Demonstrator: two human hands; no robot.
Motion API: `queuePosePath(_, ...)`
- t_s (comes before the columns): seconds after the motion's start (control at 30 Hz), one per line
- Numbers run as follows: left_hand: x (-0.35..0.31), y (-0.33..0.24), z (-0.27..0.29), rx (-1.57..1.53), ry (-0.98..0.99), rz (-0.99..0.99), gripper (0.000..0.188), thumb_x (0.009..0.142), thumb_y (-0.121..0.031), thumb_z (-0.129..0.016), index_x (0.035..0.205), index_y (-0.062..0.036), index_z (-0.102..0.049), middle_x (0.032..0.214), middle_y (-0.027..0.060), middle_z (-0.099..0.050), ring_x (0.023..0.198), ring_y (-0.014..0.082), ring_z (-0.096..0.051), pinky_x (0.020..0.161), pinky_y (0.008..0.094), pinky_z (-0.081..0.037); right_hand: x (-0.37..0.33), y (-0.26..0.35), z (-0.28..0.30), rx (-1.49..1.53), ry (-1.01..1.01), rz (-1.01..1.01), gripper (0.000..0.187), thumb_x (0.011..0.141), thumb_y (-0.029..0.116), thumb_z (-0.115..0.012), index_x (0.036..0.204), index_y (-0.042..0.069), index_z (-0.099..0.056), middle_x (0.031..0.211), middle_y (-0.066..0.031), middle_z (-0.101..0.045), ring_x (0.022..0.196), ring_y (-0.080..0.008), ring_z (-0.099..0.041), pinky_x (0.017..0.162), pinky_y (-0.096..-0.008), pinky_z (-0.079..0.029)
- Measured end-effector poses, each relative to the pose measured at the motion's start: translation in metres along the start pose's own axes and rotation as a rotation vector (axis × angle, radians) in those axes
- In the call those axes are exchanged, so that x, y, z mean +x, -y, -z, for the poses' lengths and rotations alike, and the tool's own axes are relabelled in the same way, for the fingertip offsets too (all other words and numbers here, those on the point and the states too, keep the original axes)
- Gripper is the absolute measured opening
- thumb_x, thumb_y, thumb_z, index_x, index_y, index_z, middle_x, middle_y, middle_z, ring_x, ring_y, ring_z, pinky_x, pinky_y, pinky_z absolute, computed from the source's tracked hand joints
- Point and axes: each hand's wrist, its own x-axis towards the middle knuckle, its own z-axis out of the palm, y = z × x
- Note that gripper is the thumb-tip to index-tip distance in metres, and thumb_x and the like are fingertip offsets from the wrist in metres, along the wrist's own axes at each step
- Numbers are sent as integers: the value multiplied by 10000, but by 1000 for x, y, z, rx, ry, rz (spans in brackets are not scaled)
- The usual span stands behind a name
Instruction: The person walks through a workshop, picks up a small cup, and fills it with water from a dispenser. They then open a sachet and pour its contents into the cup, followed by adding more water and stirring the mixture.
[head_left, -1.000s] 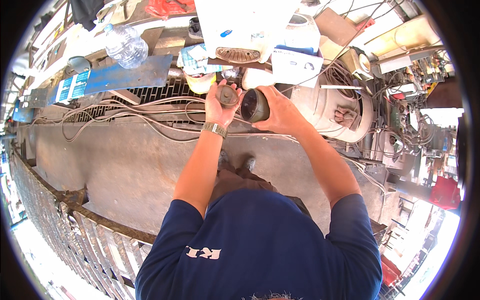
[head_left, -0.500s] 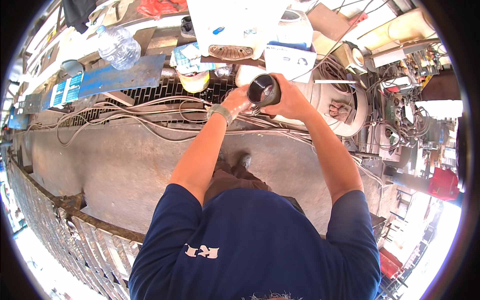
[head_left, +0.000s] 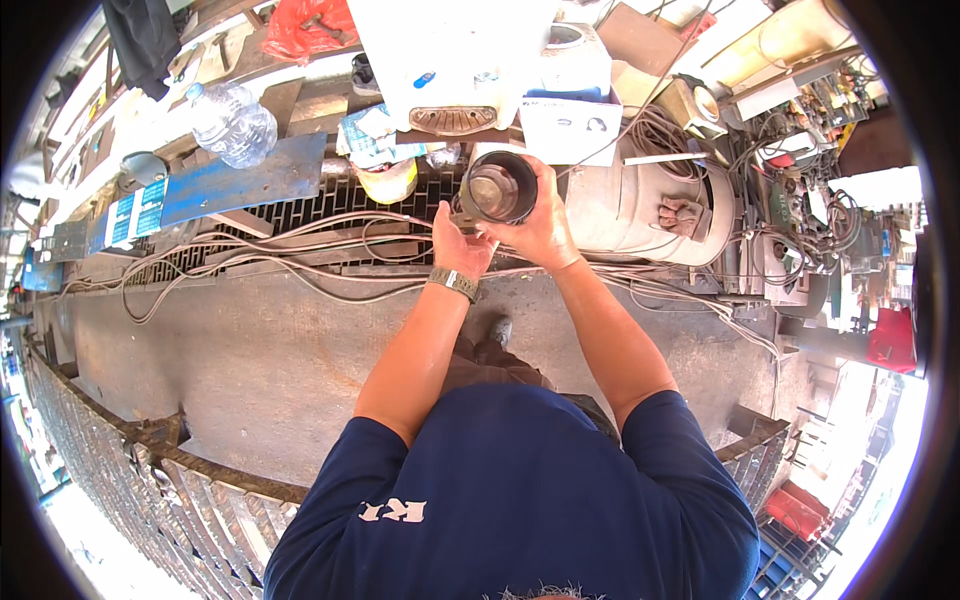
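Observation:
My right hand (head_left: 543,225) is wrapped round a dark tumbler (head_left: 527,190), thumb along its near side and fingers round its right. The mouth faces up toward me, and a pale, shiny patch shows inside; whether it is liquid or the bottom I cannot tell. Just below and left of the tumbler is my left hand (head_left: 460,248), palm turned up and fingers apart, wearing a watch with an olive strap (head_left: 455,282). Some of its fingertips pass behind the tumbler or touch it. Beyond stands a white dispenser-like unit (head_left: 450,60) with a brown slotted drip tray (head_left: 453,120).
Cables (head_left: 290,240) run across the floor beyond my hands. Left are a large clear water bottle (head_left: 235,125) and a blue board (head_left: 245,178). A yellow-white tub (head_left: 387,182) and a white box (head_left: 570,128) flank the drip tray. Gloves (head_left: 680,215) lie on a beige cylinder.
The tumbler has come left and a little nearer, its mouth tipped more toward me. My left hand has drawn back and turned palm up; the right hand has moved left with the tumbler.

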Motion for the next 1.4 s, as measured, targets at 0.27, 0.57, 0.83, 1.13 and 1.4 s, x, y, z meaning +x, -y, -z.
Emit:
queuePosePath(0.27, -21, -52, -31, 80, 101, -215, 598, 1074, -505, -493, 1365, 12, -560, 1304, 217, -668, 1184, 365, -682, 1052, 543, -555, -1, 17, -55, -5, -174, 122, 1101, 639, 246, -1007, 1500, 40, -353, 1438, -179, -545, 1307, -330, -606, 1095, -444, -515)
queuePosePath(0.57, -1, -95, -21, 112, 256, -321, 370, 1058, -306, -463, 1109, -6, -674, 1085, 157, -744, 979, 331, -731, 892, 485, -617, 10, 15, -78, 179, -7, 153, 1155, 661, 330, -1004, 1546, 27, -327, 1505, -187, -497, 1378, -332, -550, 1132, -437, -483)
queuePosePath(0.83, -41, -115, -54, 479, 166, -1036, 419, 997, -74, -616, 1391, 31, -520, 1223, 134, -608, 940, 238, -699, 873, 383, -590, 24, 29, -111, 1563, 1, -807, 638, 1129, 557, -289, 1479, 73, -513, 1449, -105, -614, 1353, -291, -572, 1141, -515, -441)
queuePosePath(1.13, -52, -121, -81, 1280, 388, -1767, 713, 843, 71, -636, 1527, 12, -444, 1320, 188, -469, 948, 249, -675, 895, 403, -563, 72, 14, -184, 1790, 332, -400, 527, 1075, 484, -503, 1425, 98, -579, 1360, -127, -658, 1295, -262, -617, 1170, -443, -464)
queuePosePath(1.4, -17, -134, -80, 253, -72, -1029, 502, 1002, -153, -593, 1459, 1, -452, 1342, 172, -591, 1075, 306, -665, 923, 465, -597, 42, -24, -148, 972, 266, -174, 937, 860, 12, -840, 1613, 98, -287, 1458, -93, -533, 1318, -191, -550, 1080, -387, -496)
